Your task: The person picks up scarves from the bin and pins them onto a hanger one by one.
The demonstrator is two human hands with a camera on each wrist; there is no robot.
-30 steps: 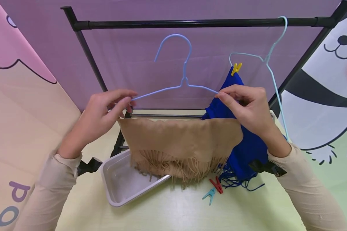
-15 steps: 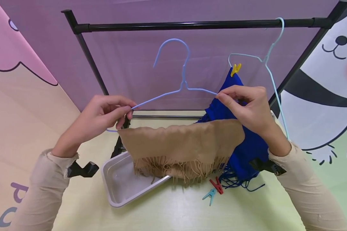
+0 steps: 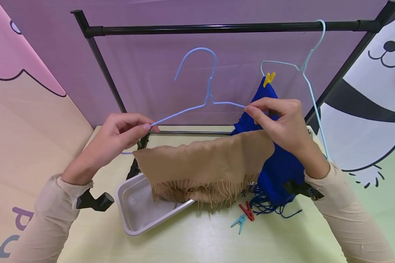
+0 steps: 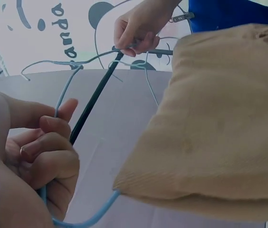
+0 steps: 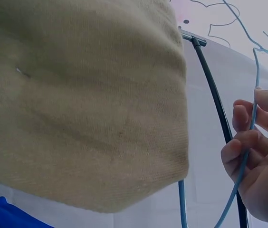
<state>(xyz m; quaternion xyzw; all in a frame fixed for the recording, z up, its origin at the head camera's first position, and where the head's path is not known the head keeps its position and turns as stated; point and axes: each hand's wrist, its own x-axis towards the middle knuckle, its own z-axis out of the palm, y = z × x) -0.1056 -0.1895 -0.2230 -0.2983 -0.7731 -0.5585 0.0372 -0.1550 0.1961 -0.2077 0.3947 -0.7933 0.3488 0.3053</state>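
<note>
A blue wire hanger is held up in front of me by both hands. My left hand pinches its left shoulder between thumb and fingers, and my right hand pinches the right shoulder. Over the hanger's bottom bar hangs a folded tan scarf with fringed ends. In the left wrist view the bar comes out of the fold of the tan scarf below the left fingers. The right wrist view shows the bar leaving the scarf's other side beside the right hand.
A black rack rail crosses the back. From it hangs a pale blue hanger with a blue fringed scarf held by a yellow clothespin. A grey tray, a red clothespin and a teal clothespin are on the table.
The hanger's left side has dipped with my left hand, so the hanger and tan scarf now slant down to the left. The hook sits slightly lower. My right hand has hardly moved.
</note>
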